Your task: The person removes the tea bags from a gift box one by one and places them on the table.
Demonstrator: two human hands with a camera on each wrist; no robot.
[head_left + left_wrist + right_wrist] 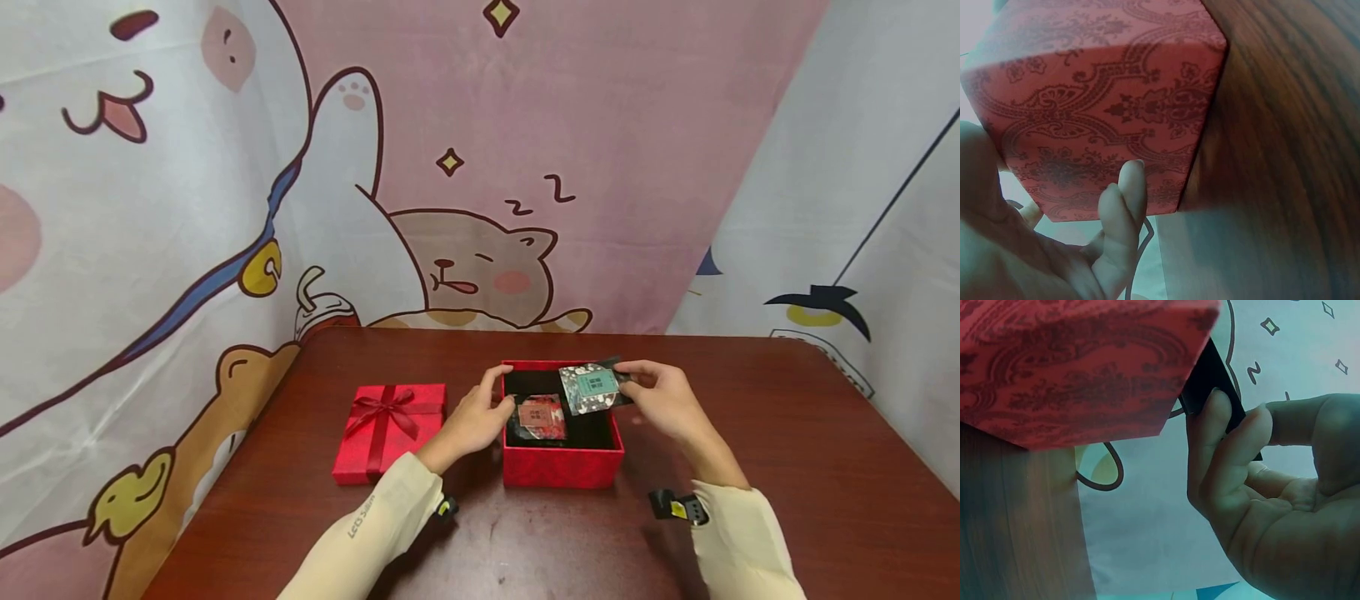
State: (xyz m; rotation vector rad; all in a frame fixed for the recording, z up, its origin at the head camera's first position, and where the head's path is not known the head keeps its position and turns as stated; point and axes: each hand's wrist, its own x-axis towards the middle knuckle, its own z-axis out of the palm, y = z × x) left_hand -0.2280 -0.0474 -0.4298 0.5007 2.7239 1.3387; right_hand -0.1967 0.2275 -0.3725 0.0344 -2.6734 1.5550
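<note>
A red patterned gift box (562, 468) stands without its lid, its black inside showing. Thumb and index finger of my left hand (474, 417) lie at its left rim; in the left wrist view, other fingers (1124, 206) rest along its outer wall. In my right hand (666, 404) is a flat silver-grey packet (588, 388) with a teal label, pinched at its right edge and tilted over the box's back right part. Its black edge (1210, 378) shows between the fingers in the right wrist view. A red-labelled black packet (542, 417) lies inside, on the left.
Left of the box, the red lid (362, 450) with a ribbon bow lies on the brown wooden table (540, 550). A cartoon-printed cloth (600, 125) hangs behind and along the left side. Each wrist wears a black strap.
</note>
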